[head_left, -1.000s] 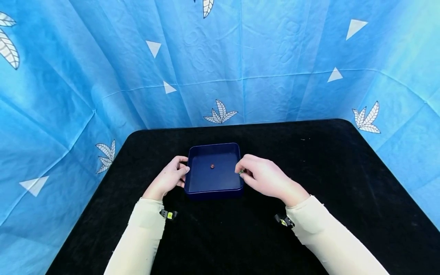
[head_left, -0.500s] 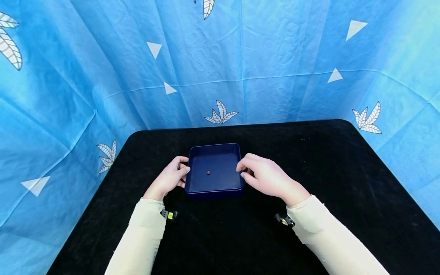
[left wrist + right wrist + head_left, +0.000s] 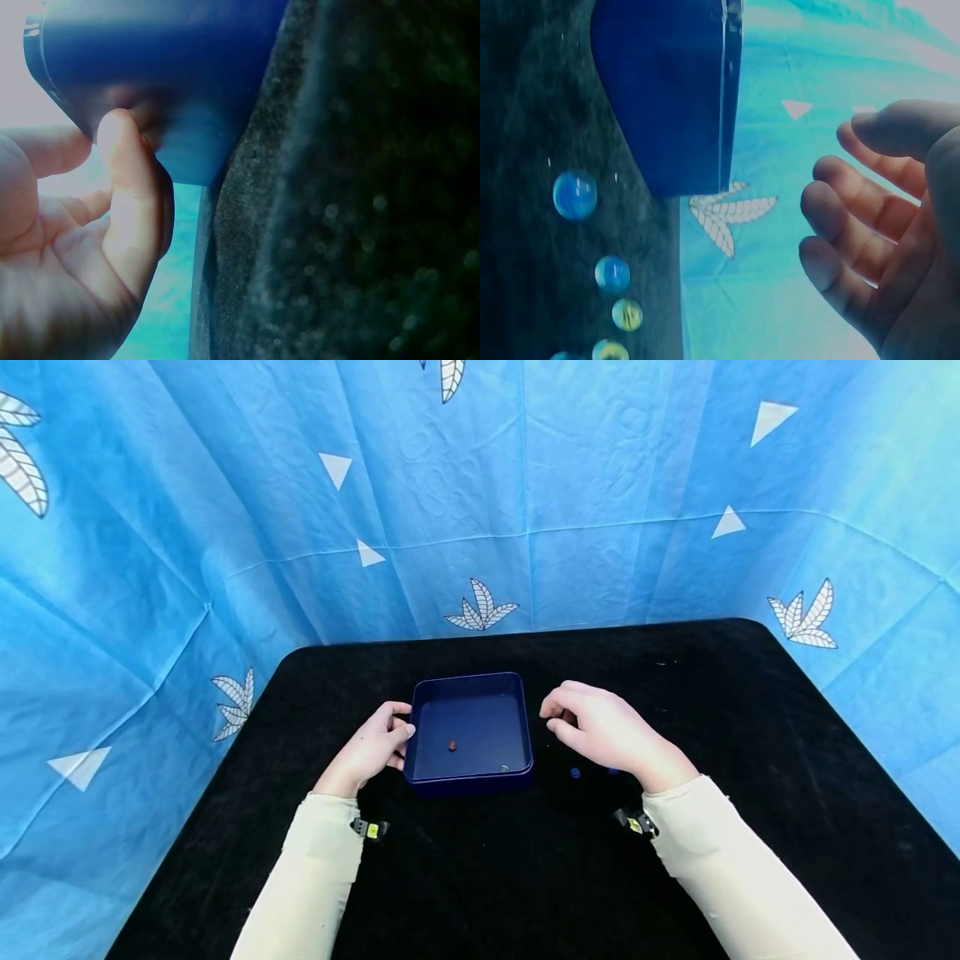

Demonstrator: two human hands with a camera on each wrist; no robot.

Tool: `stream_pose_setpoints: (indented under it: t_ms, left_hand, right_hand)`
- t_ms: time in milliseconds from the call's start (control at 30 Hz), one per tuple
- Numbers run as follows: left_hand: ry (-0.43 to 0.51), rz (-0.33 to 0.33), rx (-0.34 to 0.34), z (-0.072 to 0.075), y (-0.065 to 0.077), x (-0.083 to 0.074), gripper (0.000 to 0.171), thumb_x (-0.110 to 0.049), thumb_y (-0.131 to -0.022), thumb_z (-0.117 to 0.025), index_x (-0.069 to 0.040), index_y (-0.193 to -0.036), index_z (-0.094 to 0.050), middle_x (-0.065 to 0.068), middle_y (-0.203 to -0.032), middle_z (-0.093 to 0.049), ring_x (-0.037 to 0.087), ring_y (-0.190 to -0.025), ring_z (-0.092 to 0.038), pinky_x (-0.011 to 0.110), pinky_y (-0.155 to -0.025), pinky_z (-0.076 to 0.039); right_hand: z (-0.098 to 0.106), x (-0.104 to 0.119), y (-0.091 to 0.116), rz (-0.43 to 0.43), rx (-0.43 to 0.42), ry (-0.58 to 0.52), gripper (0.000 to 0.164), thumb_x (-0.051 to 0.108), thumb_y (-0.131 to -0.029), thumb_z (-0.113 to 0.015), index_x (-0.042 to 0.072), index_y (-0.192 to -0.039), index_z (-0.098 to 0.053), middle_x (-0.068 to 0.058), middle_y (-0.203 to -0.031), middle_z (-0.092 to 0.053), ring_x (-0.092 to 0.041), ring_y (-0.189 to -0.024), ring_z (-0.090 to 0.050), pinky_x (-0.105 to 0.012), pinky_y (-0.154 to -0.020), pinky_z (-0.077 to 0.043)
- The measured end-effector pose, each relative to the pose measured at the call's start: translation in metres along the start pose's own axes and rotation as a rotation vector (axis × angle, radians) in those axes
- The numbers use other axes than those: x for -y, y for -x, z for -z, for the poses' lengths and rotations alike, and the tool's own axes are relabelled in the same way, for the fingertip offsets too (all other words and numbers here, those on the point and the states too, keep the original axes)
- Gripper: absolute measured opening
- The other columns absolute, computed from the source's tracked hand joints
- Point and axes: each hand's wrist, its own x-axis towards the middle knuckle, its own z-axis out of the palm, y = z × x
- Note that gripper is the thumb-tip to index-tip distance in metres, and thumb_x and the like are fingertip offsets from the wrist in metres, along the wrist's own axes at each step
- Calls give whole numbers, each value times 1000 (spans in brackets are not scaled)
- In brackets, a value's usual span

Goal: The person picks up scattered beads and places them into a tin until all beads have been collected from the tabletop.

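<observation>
Through my remote feed, the right hand (image 3: 592,718) has no load, its fingers loosely bent just off the box's right wall. My left grip, the left hand (image 3: 367,747), holds the square, smooth dark blue box (image 3: 468,785) at its left wall. Inside sit a small round reddish-brown bead (image 3: 452,746) and, by the near right corner, a tiny greenish piece (image 3: 504,768). I'd judge that a nudge from the left could set the bead rolling. Blue glass marbles (image 3: 574,195) and yellowish glass marbles (image 3: 627,315) lie on the black cloth-covered counter (image 3: 487,893); a low sweep of the right wrist could scatter them.
</observation>
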Motion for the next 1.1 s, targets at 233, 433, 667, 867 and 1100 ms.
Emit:
stream_pose_setpoints:
  t_ms: [233, 433, 667, 867, 1100]
  left_hand:
    - [-7, -6, 7, 0, 0, 0, 44, -14, -106, -48, -5, -147, -38, 23, -114, -53, 34, -83, -62, 39, -64, -58]
    - [-8, -8, 14, 1, 1, 0, 44, -14, -106, -48, -5, -148, -37, 23, -114, -53, 36, -84, -62, 40, -65, -58]
    - [-16, -3, 7, 2, 1, -1, 45, -15, -106, -49, -6, -148, -37, 21, -114, -54, 34, -83, -62, 41, -65, -58]
    - [-16, -6, 6, 0, 0, -1, 45, -14, -106, -49, -5, -148, -37, 22, -115, -54, 34, -84, -62, 40, -65, -58]
    - [-19, 1, -2, -2, -1, 0, 45, -15, -106, -48, -6, -148, -38, 22, -115, -53, 35, -85, -62, 40, -65, -58]
  right_hand:
    - [4, -16, 2, -48, 34, -8, 10, 18, -93, -70, 23, -102, -69, 11, -97, -62, -12, -86, -61, -35, -79, -51]
    - [6, -30, 4, -102, 58, -30, 11, 16, -92, -70, 19, -103, -70, 8, -96, -63, -10, -85, -61, -37, -80, -51]
    - [5, -45, 6, -150, 78, -34, 12, 14, -92, -70, 13, -103, -70, 5, -94, -64, -13, -85, -61, -39, -80, -50]
    - [0, -53, 7, -173, 128, -43, 15, 13, -93, -69, 10, -107, -71, 4, -95, -65, -15, -86, -61, -42, -81, -50]
    - [-7, -63, 9, -192, 221, -19, 20, 11, -91, -69, 10, -111, -69, -1, -99, -67, -19, -89, -62, -46, -85, -50]
